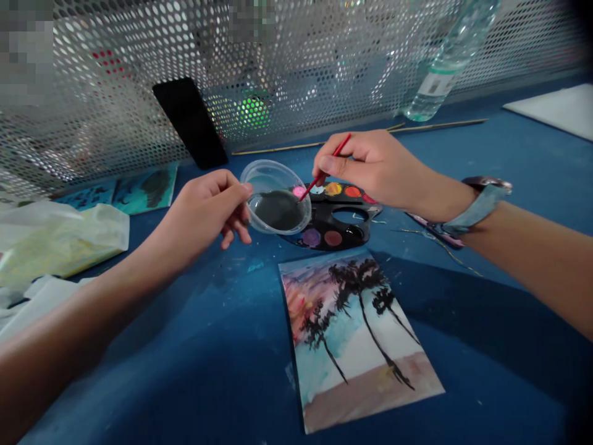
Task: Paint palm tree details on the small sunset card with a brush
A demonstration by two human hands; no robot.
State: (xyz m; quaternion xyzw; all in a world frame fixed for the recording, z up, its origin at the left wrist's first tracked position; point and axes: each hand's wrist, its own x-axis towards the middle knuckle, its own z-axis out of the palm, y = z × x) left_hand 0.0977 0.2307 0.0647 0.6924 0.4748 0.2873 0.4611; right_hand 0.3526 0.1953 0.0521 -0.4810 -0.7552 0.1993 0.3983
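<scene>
My left hand (215,207) pinches the rim of a clear plastic cup (265,175) that is tilted and holds dark grey water. In my right hand (365,164) is a thin red paintbrush (341,145), its tip at the cup's right edge, near the water. Behind and right of the cup lies a black watercolour palette (324,216) with several round paints, partly covered by the cup and my right hand. A painting of dark palm trees (356,340) on a blue, red and brown ground lies flat in front of the palette.
A black phone (192,123) leans on a perforated metal screen (296,74). At the back right stands a water bottle (435,80), near thin sticks (445,125) and a white sheet (560,111). Crumpled plastic (65,238) and teal paintings (146,188) lie left on the blue table (204,371).
</scene>
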